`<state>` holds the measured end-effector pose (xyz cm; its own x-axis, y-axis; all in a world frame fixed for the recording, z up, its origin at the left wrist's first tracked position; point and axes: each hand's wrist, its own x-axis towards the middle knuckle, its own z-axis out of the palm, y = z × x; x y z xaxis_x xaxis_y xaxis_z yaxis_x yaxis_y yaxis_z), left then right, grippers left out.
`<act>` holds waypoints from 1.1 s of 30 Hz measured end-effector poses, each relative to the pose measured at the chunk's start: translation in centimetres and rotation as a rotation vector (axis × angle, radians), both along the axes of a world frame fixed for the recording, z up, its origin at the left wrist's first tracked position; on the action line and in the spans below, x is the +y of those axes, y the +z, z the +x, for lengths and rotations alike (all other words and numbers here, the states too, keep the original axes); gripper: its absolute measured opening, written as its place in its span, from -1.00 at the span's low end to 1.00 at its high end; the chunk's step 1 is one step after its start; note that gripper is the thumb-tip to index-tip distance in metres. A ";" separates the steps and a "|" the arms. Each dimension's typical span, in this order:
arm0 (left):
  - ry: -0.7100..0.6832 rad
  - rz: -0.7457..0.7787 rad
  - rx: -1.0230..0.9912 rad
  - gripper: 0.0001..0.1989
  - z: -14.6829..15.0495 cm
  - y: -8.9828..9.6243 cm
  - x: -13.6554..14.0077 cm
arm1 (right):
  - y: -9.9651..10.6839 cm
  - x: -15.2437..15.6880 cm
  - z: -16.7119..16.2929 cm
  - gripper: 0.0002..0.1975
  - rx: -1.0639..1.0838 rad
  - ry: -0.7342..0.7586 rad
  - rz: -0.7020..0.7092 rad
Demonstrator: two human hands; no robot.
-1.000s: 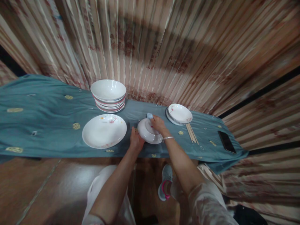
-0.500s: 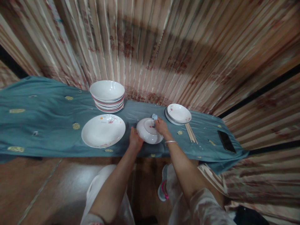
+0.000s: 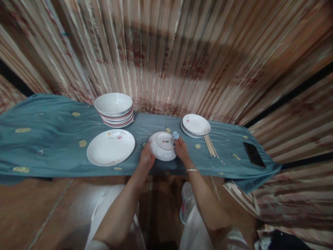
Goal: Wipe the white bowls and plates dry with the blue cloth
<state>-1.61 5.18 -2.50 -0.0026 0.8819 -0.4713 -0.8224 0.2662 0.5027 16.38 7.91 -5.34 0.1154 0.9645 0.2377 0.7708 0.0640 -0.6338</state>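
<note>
A small white plate point(image 3: 163, 152) is held bottom side up over the near part of the table, its foot ring and a small printed mark facing me. My left hand point(image 3: 147, 158) grips its left edge. At the right edge is my right hand point(image 3: 181, 149), closed on a pale blue cloth point(image 3: 175, 135) that is pressed against the rim. The fingertips under the plate are hidden.
Left of my hands lies a large oval plate point(image 3: 110, 149), with a stack of bowls point(image 3: 114, 106) behind it. On the right are stacked small plates point(image 3: 196, 125), chopsticks point(image 3: 211, 146) and a phone point(image 3: 254, 155). A teal cloth point(image 3: 59, 135) covers the table, which backs onto a curtain point(image 3: 156, 52).
My right hand and the cloth have moved from the middle of the plate's underside to its right edge, uncovering the printed mark. The view has shifted slightly.
</note>
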 end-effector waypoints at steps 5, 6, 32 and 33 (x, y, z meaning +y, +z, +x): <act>0.007 -0.022 0.065 -0.84 0.3 0.0 -0.1 | 0.2 -1.8 0.2 -0.63 0.024 -0.032 -0.064; 0.011 -0.023 0.074 -0.84 0.4 0.1 -0.1 | 0.3 -2.1 0.1 -0.63 0.015 -0.032 -0.062; 0.093 -0.087 0.140 -0.69 1.6 2.7 -1.2 | -2.4 -6.7 -1.0 -0.46 -0.192 0.006 0.104; 0.093 -0.087 0.141 -0.69 1.7 2.7 -1.2 | -2.4 -6.8 -1.0 -0.46 -0.197 0.010 0.105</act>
<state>0.04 4.00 0.16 -0.1536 0.8309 -0.5349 -0.7682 0.2401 0.5935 15.33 1.13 -7.74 0.0474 0.9342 0.3536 0.8782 0.1298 -0.4605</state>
